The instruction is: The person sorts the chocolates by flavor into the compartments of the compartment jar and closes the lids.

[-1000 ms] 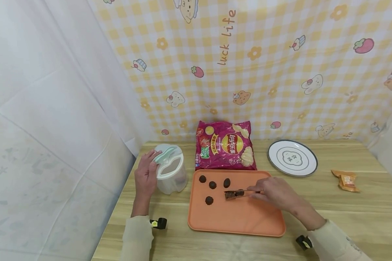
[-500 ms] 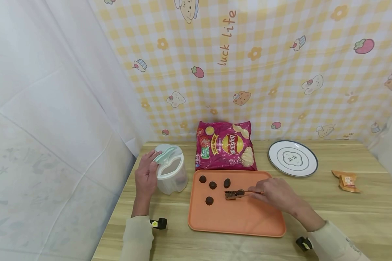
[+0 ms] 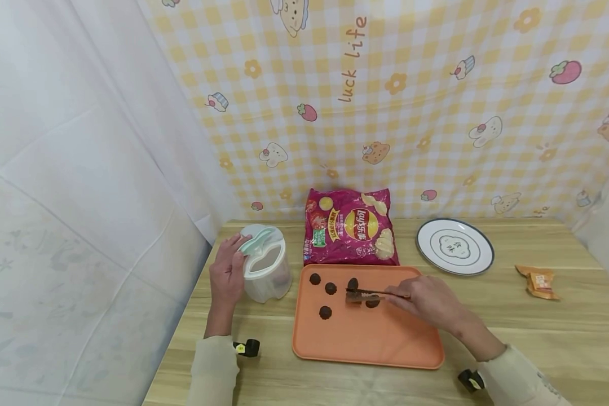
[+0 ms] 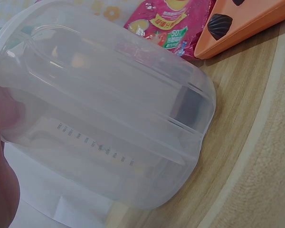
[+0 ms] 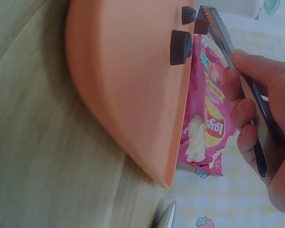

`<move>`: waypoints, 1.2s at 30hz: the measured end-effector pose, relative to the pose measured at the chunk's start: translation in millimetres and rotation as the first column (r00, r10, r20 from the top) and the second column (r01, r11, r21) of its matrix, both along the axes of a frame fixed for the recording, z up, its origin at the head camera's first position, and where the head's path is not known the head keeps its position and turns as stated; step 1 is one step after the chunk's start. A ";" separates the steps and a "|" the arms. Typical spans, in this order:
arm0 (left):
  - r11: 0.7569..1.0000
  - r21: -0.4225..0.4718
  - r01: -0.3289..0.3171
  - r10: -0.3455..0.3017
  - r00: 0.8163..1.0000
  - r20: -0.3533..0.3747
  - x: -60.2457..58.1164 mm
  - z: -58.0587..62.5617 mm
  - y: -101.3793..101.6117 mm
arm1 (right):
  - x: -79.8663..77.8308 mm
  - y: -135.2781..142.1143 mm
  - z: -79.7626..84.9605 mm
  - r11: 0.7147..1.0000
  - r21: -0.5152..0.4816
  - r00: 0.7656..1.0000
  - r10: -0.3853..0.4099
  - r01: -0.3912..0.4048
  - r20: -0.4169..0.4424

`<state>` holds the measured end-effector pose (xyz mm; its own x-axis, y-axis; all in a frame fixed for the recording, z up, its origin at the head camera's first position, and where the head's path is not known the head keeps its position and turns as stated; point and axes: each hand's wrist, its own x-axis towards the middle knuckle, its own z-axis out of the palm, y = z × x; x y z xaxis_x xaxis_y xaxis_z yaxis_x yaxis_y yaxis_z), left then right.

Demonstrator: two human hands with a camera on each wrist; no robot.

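Note:
My left hand [image 3: 226, 270] holds the pale green flap [image 3: 256, 239] up at the top of a translucent storage container [image 3: 269, 286], leaving its opening uncovered. Through the container's wall, the left wrist view shows a dark piece [image 4: 190, 109] near the bottom. Metal tongs [image 5: 249, 90] are gripped in my right hand [image 3: 423, 299], pointing left over the orange tray [image 3: 360, 344]. Between the tong tips is a brown chocolate [image 3: 353, 299], raised above the tray in the right wrist view. Several dark chocolates, one of them ridged [image 3: 325, 312], lie on the tray.
Behind the tray lies a magenta Lay's chip bag [image 3: 352, 225]. A white plate with a dark rim [image 3: 436, 256] is at the back right, and an orange wrapped snack [image 3: 539, 282] lies farther right. A patterned curtain [image 3: 411, 113] hangs behind the table.
The tongs have closed on a chocolate and lifted it slightly up and away from the one beside it. My left hand and the container have stayed still.

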<state>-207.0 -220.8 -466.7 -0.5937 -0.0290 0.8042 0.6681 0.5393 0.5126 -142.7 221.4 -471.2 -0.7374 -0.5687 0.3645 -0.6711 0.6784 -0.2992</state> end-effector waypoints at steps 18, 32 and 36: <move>1.000 -0.020 -0.011 0.011 1.000 -0.001 -0.7 -3.2 -2.8 | -9.0 -40.2 37.8 0.982 -0.182 0.998 -0.053 0.050 -0.015; 1.000 0.000 0.013 -0.013 1.000 -0.004 -0.6 -2.9 -2.4 | -23.0 -107.0 64.1 0.964 -0.254 0.991 0.044 -0.074 -0.124; 1.000 -0.012 0.004 -0.004 1.000 -0.012 -0.1 -2.0 -2.1 | -28.9 -124.4 69.8 0.966 -0.252 0.993 0.021 -0.050 -0.117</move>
<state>-207.2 -222.8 -468.7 -0.5839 -0.0171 0.8117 0.6764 0.5427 0.4980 -171.6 97.0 -401.4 -0.6645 -0.4719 0.5795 -0.7325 0.5649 -0.3799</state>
